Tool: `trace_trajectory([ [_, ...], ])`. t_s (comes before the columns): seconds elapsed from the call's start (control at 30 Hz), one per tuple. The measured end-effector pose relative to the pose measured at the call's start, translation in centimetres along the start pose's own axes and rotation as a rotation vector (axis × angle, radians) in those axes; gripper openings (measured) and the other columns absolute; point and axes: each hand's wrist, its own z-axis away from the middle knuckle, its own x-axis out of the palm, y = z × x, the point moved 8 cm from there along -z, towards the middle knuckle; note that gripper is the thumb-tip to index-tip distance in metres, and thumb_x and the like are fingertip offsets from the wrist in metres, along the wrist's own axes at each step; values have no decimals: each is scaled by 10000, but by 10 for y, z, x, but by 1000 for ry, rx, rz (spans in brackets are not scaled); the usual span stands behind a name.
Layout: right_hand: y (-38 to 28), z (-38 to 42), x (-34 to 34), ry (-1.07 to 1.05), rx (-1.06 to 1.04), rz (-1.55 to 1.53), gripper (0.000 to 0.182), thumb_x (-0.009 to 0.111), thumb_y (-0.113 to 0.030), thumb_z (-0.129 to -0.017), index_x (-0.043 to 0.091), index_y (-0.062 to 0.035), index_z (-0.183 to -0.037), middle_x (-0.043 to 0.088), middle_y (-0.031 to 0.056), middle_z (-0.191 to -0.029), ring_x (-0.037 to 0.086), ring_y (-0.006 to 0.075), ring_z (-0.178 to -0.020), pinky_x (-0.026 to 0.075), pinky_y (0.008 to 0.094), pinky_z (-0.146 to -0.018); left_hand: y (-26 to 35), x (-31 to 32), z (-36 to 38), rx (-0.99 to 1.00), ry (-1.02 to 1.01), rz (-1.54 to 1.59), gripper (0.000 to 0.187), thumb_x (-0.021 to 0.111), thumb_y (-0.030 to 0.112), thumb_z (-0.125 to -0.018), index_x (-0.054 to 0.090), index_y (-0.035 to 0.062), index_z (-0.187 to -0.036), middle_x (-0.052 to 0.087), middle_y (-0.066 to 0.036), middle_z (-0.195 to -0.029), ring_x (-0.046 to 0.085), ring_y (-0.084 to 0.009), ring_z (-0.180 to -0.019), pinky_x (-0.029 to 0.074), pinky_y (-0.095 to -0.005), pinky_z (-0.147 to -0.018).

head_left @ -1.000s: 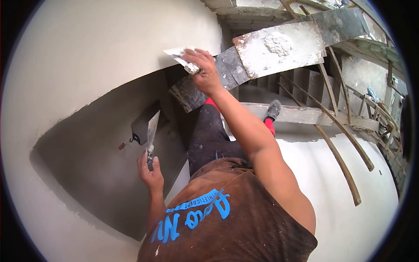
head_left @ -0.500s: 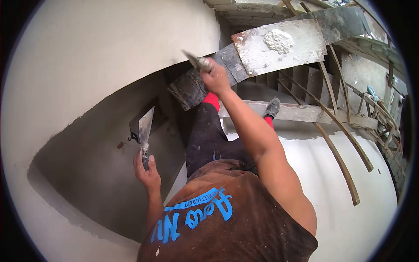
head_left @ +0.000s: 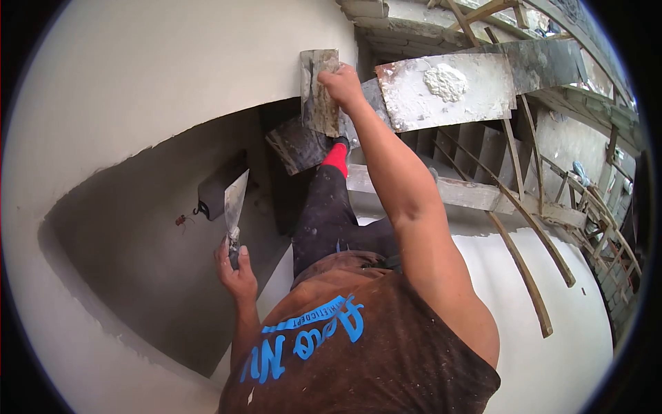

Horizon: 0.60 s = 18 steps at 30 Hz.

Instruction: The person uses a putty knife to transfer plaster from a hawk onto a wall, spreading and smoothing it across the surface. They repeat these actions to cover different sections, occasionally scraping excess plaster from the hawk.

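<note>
Right grip (head_left: 343, 84) clamped on a wide trowel (head_left: 320, 93), now turned flat-faced and upright against the pale wall (head_left: 172, 76) at twelve o'clock, up from the edge-on tilt of a moment ago. Looks ready for a fresh spreading stroke. Left grip (head_left: 236, 274) closed around a narrower trowel (head_left: 234, 200), held at nine o'clock. Mortar pile (head_left: 445, 81) waiting on the board (head_left: 483, 103) at one o'clock.

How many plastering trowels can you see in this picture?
2. One trowel is in the right hand, its blade flat against the pale wall up high. The other trowel is in the left hand, lower down, pointing upward. More may be hidden.
</note>
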Motion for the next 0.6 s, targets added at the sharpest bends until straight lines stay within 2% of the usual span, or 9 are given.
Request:
trace_trajectory([
  [0.1, -13, 7, 5, -15, -9, -130, 253, 651, -165, -748, 612, 85, -737, 603, 84, -640, 526, 155, -587, 471, 361, -579, -1, 0, 3, -21, 2, 14, 325, 642, 34, -914, 585, -67, -1218, 632, -202, -1092, 611, -347, -968, 487, -427, -858],
  [0.17, -39, 19, 4, 2, -141, -188, 293, 630, -219, -740, 624, 68, -801, 639, 206, -690, 587, 284, -621, 501, 408, -653, -3, 0, 6, -26, 7, 31, 325, 643, 35, -914, 585, -67, -1217, 633, -201, -1092, 611, -346, -972, 486, -427, -861],
  [0.27, -81, 44, 2, -34, -228, -96, 269, 630, -217, -747, 644, 35, -842, 654, 210, -730, 611, 327, -650, 509, 406, -665, -2, 2, 9, -27, 6, 59, 325, 644, 34, -912, 586, -67, -1215, 633, -200, -1093, 610, -345, -979, 484, -426, -867],
  [0.3, -90, 52, 4, -24, -277, -82, 273, 640, -209, -746, 654, -2, -925, 673, 201, -770, 645, 377, -714, 516, 421, -682, -1, 3, 10, -27, 3, 70, 326, 644, 32, -910, 586, -67, -1215, 633, -200, -1093, 610, -344, -981, 484, -427, -870],
  [0.33, -94, 63, 6, -21, -282, -78, 273, 640, -209, -746, 654, -2, -925, 673, 201, -770, 645, 377, -714, 516, 421, -682, -1, 5, 11, -24, 5, 76, 326, 644, 32, -910, 586, -67, -1215, 633, -200, -1093, 610, -344, -981, 484, -427, -870],
  [0.4, -116, 97, 10, -29, -440, 37, 259, 637, -138, -765, 647, -6, -988, 667, 186, -799, 643, 326, -702, 512, 389, -685, -1, 6, 12, -15, 11, 90, 327, 645, 29, -906, 588, -67, -1214, 633, -199, -1090, 609, -341, -984, 484, -428, -874],
  [0.47, -131, 130, 12, -100, -576, 124, 311, 650, -134, -765, 665, -51, -1065, 684, 191, -905, 679, 353, -819, 529, 398, -730, 3, 5, 11, -2, 12, 80, 328, 644, 30, -905, 589, -66, -1214, 633, -197, -1091, 609, -340, -982, 484, -428, -873],
  [0.5, -135, 144, 9, -82, -655, 123, 353, 650, -95, -768, 683, -86, -1119, 696, 172, -972, 691, 329, -890, 542, 391, -779, 5, 4, 10, 10, 14, 69, 328, 644, 30, -904, 591, -65, -1214, 633, -196, -1091, 609, -338, -979, 485, -428, -872],
  [0.6, -118, 144, -11, -3, -660, -5, 347, 641, -60, -779, 702, -92, -1120, 712, 152, -1001, 696, 313, -948, 546, 387, -827, 4, 3, 6, 36, -3, 72, 330, 645, 35, -904, 594, -59, -1216, 631, -193, -1095, 609, -336, -979, 486, -424, -871],
])
